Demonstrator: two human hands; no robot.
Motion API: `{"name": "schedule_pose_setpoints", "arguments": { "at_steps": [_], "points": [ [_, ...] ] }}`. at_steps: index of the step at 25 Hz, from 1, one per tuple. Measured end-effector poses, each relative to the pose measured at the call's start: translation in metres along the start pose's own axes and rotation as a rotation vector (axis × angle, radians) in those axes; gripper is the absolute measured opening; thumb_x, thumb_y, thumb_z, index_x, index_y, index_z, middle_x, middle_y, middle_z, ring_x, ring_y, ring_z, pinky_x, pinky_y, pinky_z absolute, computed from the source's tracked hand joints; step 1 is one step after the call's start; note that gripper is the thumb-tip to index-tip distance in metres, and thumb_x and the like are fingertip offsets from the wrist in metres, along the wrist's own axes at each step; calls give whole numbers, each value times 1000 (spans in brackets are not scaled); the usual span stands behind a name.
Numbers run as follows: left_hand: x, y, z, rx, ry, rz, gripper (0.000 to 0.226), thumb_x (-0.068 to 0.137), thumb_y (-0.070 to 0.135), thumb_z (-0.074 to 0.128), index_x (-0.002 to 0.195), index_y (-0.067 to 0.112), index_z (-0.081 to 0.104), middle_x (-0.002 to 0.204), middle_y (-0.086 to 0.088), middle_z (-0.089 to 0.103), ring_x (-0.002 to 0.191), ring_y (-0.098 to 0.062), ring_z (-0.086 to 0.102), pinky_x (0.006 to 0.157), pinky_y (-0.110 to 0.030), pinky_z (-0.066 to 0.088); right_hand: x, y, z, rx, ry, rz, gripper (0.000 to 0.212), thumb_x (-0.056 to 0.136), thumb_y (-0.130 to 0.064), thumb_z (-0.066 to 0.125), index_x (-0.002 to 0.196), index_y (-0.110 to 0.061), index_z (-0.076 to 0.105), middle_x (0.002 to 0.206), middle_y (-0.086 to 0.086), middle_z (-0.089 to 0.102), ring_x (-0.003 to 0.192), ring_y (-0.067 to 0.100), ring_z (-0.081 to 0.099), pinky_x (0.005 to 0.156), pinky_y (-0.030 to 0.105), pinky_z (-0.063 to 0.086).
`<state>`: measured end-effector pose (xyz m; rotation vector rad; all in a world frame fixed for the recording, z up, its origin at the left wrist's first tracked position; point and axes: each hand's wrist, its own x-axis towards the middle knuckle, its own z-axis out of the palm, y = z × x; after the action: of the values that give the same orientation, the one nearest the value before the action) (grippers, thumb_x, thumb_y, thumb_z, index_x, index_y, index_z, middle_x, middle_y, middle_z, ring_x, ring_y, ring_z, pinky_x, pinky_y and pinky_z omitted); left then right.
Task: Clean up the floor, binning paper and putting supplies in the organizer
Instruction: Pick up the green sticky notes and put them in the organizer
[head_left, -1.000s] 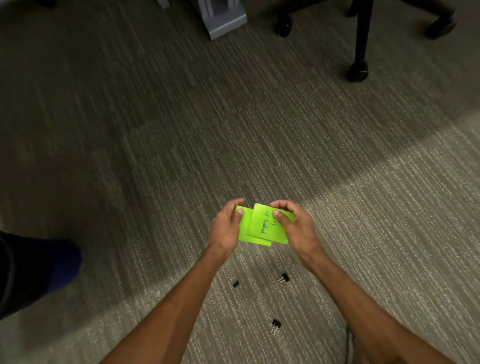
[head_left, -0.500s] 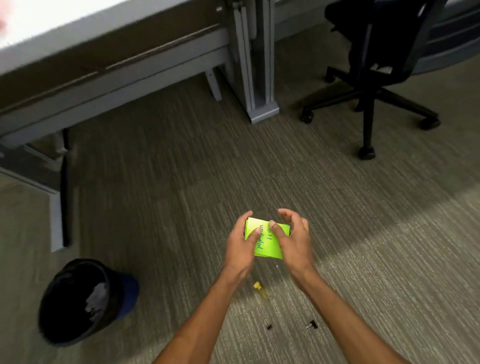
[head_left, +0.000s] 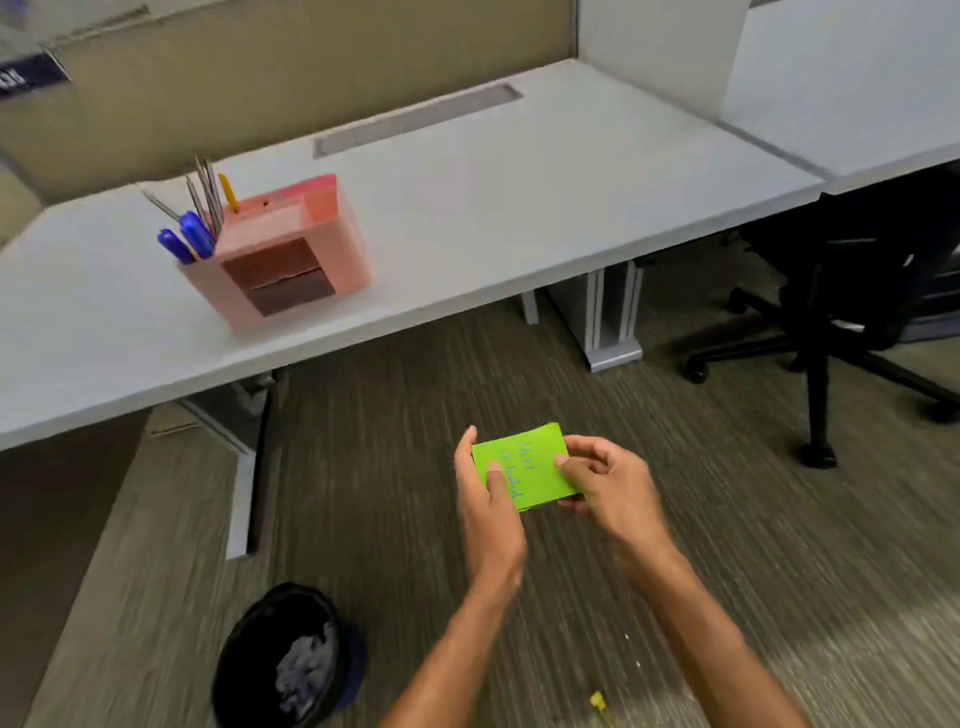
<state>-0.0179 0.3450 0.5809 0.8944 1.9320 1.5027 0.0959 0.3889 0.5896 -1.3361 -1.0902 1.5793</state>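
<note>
Both hands hold a small stack of green sticky notes (head_left: 524, 467) with blue writing, above the carpet. My left hand (head_left: 485, 499) grips its left edge, thumb on top. My right hand (head_left: 602, 483) pinches its right edge. A pink organizer (head_left: 291, 249) with pens and two dark drawers stands on the grey desk (head_left: 519, 208) to the upper left of the hands. A black bin (head_left: 285, 660) holding crumpled paper sits on the floor at the lower left. A small yellow item (head_left: 598, 702) lies on the carpet between my forearms.
A black office chair (head_left: 852, 291) stands at the right, its wheeled base on the carpet. The desk's grey legs (head_left: 608, 322) reach the floor behind the hands and at the left. Cubicle walls rise behind the desk.
My view has risen from the floor to the desk and organizer. The two fanned notes have been squared into one stack. The binder clips on the carpet have left the view.
</note>
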Motion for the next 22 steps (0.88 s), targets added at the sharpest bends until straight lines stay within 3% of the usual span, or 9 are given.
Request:
{"name": "schedule_pose_setpoints", "arguments": {
  "at_steps": [4,6,8,11,13,15,17,22],
  "points": [
    [25,50,-27,-30,55,137,49,104,10,38,149,27,32,152,7,39,130,-6,43,106,-19,34,1,-61,35,-176,26,-181,22,90,-8,68,111,-10,73,82,0,72,77,15,69,63,31,59],
    [38,69,-43,-53,67,191,49,104,15,38,150,32,29,151,6,40,128,-6,46,100,-13,38,0,-94,52,-213,44,-258,21,89,-12,70,109,-15,75,92,1,77,90,20,73,80,42,60],
    [53,86,-58,-57,70,254,50,105,21,38,151,36,24,148,3,43,121,-3,50,89,-8,41,0,-128,71,-236,38,-342,19,89,-15,70,106,-19,76,95,-1,77,95,19,72,85,43,60],
    [82,110,-79,-10,150,368,53,103,31,35,152,37,18,143,10,41,115,13,45,86,-11,40,2,-180,107,-254,36,-501,16,90,-18,69,103,-23,76,96,-10,76,91,6,70,86,30,57],
    [102,127,-94,124,239,456,55,103,38,31,154,37,12,145,17,34,125,22,30,99,-12,33,7,-213,133,-301,44,-624,17,92,-20,68,105,-28,75,97,-16,74,87,-6,65,77,14,52],
    [122,135,-115,319,308,535,57,104,37,29,156,28,8,162,11,18,145,9,11,119,-25,18,17,-242,164,-373,82,-755,19,93,-20,65,107,-29,74,93,-21,69,82,-11,60,71,3,43],
    [139,130,-137,522,318,609,58,105,31,30,157,16,9,165,3,3,153,-11,1,125,-35,4,35,-265,193,-434,141,-860,22,93,-14,63,106,-26,76,93,-18,69,78,-5,59,68,2,40],
    [158,95,-181,751,278,644,61,104,36,24,156,9,9,166,-6,1,153,-19,-1,125,-38,-5,91,-295,260,-568,151,-997,25,86,-5,64,104,-17,77,108,5,73,100,24,63,82,32,48]
  ]
}}
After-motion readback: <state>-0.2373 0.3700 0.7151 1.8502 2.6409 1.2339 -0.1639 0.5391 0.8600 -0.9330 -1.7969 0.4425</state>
